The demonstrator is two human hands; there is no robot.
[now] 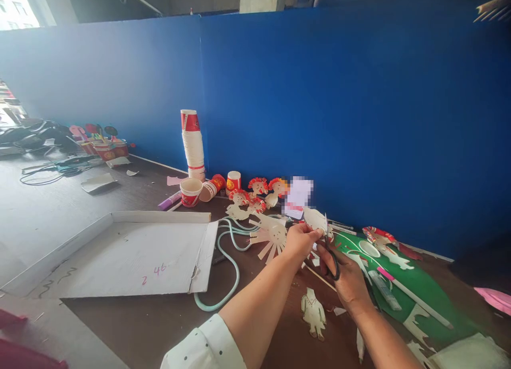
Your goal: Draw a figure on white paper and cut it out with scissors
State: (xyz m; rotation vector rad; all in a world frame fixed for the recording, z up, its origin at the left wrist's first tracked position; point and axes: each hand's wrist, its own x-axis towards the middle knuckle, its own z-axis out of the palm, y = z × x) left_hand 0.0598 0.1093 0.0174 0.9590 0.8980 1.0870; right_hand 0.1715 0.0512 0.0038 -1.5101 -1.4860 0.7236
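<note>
My left hand [300, 241] pinches a cream paper piece [314, 218] between thumb and fingers. Close beside it, my right hand [351, 286] is closed around black-handled scissors [336, 270], their blades pointing up at the paper's right edge. How far the blades are apart is hard to make out. Just left of my left hand lies a paper cutout with a drawn face and fringed strips [275, 234]. A body-shaped paper cutout [313, 313] rests on the dark table below my hands.
Several paper figures with red curled hair [258, 186] stand near the blue partition [319, 103]. Paper cups [194, 145] rise in a tall stack. A white box lid [120, 262] lies left, beside a pale green cable [238, 276]. A green mat [419, 284] with scraps lies right.
</note>
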